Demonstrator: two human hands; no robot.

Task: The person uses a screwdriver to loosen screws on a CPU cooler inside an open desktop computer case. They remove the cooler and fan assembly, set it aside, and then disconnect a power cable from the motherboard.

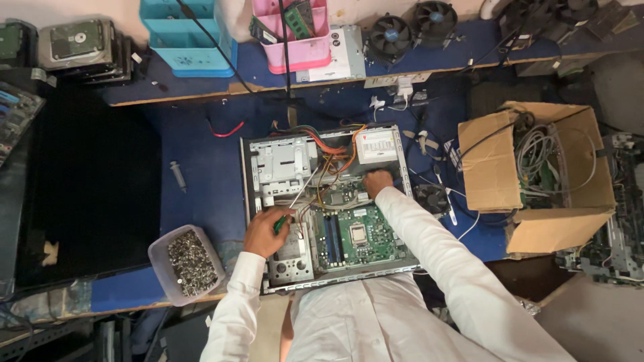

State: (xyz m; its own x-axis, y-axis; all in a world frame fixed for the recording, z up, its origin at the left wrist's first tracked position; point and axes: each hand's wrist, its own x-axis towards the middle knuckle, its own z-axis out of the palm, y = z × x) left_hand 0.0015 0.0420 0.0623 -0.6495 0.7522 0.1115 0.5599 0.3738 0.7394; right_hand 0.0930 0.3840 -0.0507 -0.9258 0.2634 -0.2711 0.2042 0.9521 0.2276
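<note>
While the blue bench [201, 167] carries a black monitor [94, 188] at its left and a cardboard box [496, 174] of cables at its right, an opened computer case [251, 174] lies flat between them, motherboard [365, 238] face up. Left hand [267, 231]: grip closed around a green-handled screwdriver [295, 201], shaft angled up toward the drive bay, at the case's left side. Right hand [378, 182]: inside the case just below the power supply [377, 146], fingers down among the wires, grip state cannot be told; a clear tub of screws [191, 263] sits beside the left sleeve.
</note>
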